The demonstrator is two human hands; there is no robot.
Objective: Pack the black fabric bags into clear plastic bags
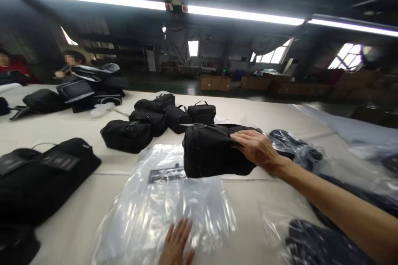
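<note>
A black zippered bag [214, 153] hangs over the table in the grip of my right hand [256, 149], whose fingers close on its top right side. Beneath it lies a stack of clear plastic bags [161, 198] with a dark printed label near the top. My left hand [177, 244] rests low on these plastic bags, fingers stretched out and slightly blurred. Nothing shows in it. Beyond the held bag, several similar black bags [127, 135] stand in a cluster.
Large black bags with tags [52, 174] fill the left side. Dark items in clear plastic [323, 240] lie at the right on the pale tabletop [264, 112]. Two people sit beyond the table at far left, near a pile of bags [81, 89]. Cardboard boxes [214, 83] stand behind.
</note>
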